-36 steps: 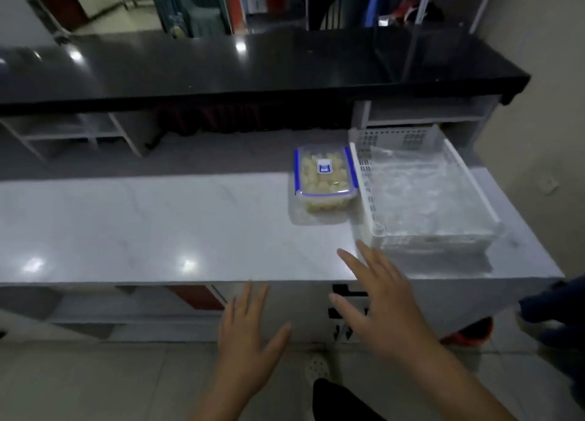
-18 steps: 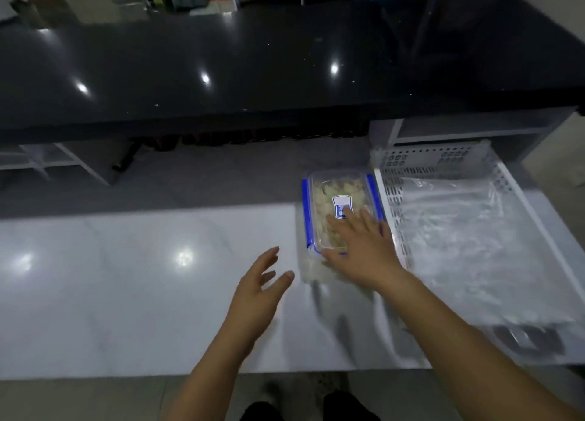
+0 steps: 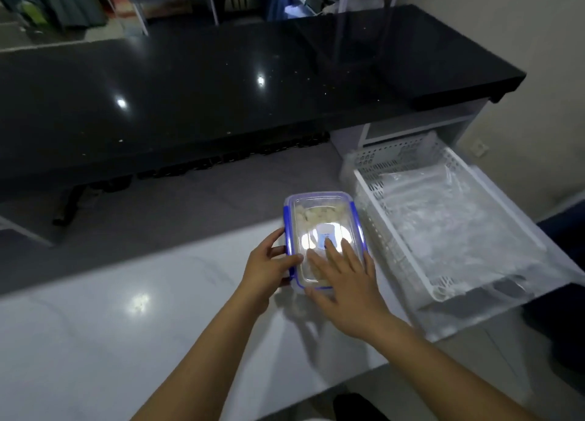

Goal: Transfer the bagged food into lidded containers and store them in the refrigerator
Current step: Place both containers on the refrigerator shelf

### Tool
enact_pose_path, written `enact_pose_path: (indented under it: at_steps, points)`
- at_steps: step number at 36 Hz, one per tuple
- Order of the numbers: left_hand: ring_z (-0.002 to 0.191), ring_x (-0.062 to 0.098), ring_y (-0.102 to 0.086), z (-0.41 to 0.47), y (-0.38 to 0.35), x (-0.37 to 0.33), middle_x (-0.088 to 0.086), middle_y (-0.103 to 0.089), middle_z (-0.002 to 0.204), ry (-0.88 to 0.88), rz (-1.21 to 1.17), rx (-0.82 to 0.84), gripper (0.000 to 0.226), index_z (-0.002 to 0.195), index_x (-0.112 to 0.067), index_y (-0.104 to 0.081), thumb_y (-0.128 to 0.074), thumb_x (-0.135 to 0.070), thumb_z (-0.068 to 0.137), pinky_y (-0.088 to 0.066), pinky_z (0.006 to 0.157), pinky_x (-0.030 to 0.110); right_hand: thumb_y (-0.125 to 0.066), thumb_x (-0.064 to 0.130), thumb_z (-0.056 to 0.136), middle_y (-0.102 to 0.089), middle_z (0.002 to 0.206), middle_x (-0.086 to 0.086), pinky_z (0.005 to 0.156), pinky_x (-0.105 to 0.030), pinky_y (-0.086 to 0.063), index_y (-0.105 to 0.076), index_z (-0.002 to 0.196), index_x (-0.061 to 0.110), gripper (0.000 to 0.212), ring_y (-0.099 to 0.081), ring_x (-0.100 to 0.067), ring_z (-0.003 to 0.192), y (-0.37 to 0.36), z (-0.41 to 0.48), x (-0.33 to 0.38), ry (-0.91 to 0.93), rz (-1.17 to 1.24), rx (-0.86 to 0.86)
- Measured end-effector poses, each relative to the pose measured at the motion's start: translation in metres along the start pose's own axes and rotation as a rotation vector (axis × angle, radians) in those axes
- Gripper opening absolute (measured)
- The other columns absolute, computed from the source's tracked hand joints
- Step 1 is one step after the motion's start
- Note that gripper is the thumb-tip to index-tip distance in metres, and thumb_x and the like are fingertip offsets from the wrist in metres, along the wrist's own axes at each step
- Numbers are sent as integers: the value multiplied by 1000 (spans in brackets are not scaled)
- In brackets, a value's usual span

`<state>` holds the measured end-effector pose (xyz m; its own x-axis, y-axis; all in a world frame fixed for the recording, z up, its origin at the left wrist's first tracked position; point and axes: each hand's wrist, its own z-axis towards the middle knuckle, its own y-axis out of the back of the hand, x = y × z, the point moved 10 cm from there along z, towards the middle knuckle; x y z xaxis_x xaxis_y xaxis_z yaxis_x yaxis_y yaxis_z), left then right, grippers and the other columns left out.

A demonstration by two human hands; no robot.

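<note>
Observation: your left hand (image 3: 266,270) grips the left long side of the lidded container (image 3: 319,230), with the thumb lying over the lid edge just beside the blue clip (image 3: 286,227) and the fingers curled round the wall below it. Your right hand (image 3: 346,278) lies flat on the clear lid, fingers straight and slightly spread, their tips reaching the small blue-and-white label (image 3: 327,235) near the lid's centre; the thumb runs along the near short edge. This hand is wrapped round nothing, it only rests on top. The container sits on the white marble counter (image 3: 126,309), long axis pointing away from you, and its lid is on. Pale pieces of food (image 3: 316,214) show through the far half of the lid; a bright glare patch hides the middle. A second blue clip (image 3: 356,218) runs down the right long side. Just to the right of the container, close by but whether touching cannot be told, stands a white perforated basket (image 3: 384,221) on the same counter, with a crumpled clear plastic bag (image 3: 459,227) lying in it and spilling over the near rim. Behind and above the counter runs a glossy black raised ledge (image 3: 221,88), showing ceiling-light reflections.
</note>
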<state>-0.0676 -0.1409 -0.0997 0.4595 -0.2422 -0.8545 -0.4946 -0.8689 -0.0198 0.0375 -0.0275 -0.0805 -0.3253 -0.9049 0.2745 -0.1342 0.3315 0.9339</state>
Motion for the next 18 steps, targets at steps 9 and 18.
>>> enact_pose_path:
  at_steps: [9,18]
  points:
    - [88,17,-75,-56,65,42,-6,-74,106,1,34,31,63,132,-41,-61,-81,-9,81,-62,63,37,-61,60,83,-16,159,25,116,-32,-12,-27,146,54,72,-7,5,146,0,-69,45,-41,375,-80]
    - [95,11,-74,-102,84,71,-11,-69,120,-52,121,100,59,134,-50,-53,-76,-26,86,-64,76,40,-77,11,83,-61,134,-4,83,-33,-58,-55,137,28,60,-67,-17,111,-43,-125,-4,-542,1321,-166]
